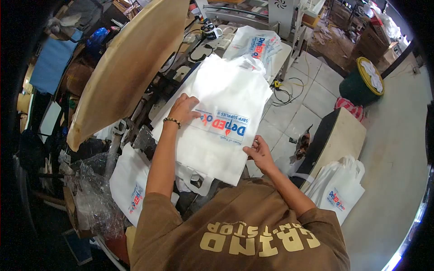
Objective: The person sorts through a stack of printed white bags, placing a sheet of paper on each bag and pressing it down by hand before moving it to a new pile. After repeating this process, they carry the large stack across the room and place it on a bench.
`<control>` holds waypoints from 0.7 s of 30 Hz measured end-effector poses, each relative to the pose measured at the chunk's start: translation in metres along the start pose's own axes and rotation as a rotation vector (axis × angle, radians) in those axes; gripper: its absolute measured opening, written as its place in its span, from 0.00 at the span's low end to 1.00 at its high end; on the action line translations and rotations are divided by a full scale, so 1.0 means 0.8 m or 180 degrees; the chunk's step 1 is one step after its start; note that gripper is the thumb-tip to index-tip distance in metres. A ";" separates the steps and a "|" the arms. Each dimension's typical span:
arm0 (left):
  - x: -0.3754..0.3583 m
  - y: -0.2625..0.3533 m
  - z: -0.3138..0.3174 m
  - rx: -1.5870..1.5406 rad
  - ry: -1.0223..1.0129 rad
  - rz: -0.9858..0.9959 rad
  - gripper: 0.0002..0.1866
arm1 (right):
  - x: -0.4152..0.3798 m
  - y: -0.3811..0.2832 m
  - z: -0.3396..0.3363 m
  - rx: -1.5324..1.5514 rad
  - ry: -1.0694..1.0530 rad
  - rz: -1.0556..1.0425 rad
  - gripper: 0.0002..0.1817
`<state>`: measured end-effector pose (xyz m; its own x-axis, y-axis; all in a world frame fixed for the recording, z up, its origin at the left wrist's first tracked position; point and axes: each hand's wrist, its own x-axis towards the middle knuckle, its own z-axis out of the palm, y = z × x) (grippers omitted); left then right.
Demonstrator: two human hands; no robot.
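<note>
White printed bags [217, 90] lie in front of me, with blue and red lettering facing up and a handle sticking out at the near edge. On the left part of the top bag rests my left hand [184, 109], its fingers spread beside the print. My right hand [258, 151] pinches the bag's right edge between thumb and fingers, near the lower right corner. Beyond them, another printed bag [253, 43] lies on the white table, under a clear, crinkled layer.
More white bags hang or lie at the lower left [129, 180] and on the right [337, 189], by a bench [341, 140]. A big curved wooden board [131, 67] stands at left. Cables [289, 92] and a green bin [359, 86] are on the tiled floor.
</note>
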<state>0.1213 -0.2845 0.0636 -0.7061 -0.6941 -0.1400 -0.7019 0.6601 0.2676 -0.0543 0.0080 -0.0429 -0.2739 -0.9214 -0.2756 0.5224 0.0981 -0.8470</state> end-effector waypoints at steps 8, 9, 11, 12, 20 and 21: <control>0.002 -0.014 0.013 -0.0116 -0.0072 0.0279 0.35 | -0.008 -0.003 -0.009 0.0178 0.0135 -0.0023 0.19; 0.001 -0.012 0.012 -0.0036 -0.0128 0.0325 0.36 | -0.008 -0.003 -0.012 0.0177 0.0137 -0.0021 0.19; 0.001 -0.006 0.009 0.0034 -0.0117 0.0354 0.37 | -0.010 -0.002 -0.017 0.0179 0.0182 -0.0016 0.19; 0.001 -0.005 0.008 0.0107 -0.0101 0.0384 0.37 | -0.010 -0.002 -0.017 0.0187 0.0184 -0.0018 0.19; 0.017 -0.020 0.023 -0.0443 0.0189 0.0727 0.19 | -0.015 -0.006 -0.019 0.0219 0.0117 -0.0051 0.19; 0.018 -0.017 0.022 -0.0967 0.0325 0.0542 0.11 | -0.015 -0.007 -0.018 0.0226 0.0133 -0.0057 0.19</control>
<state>0.1192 -0.2982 0.0416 -0.7867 -0.6169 0.0228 -0.5045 0.6638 0.5521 -0.0658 0.0239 -0.0411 -0.3166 -0.9061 -0.2807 0.5727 0.0533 -0.8180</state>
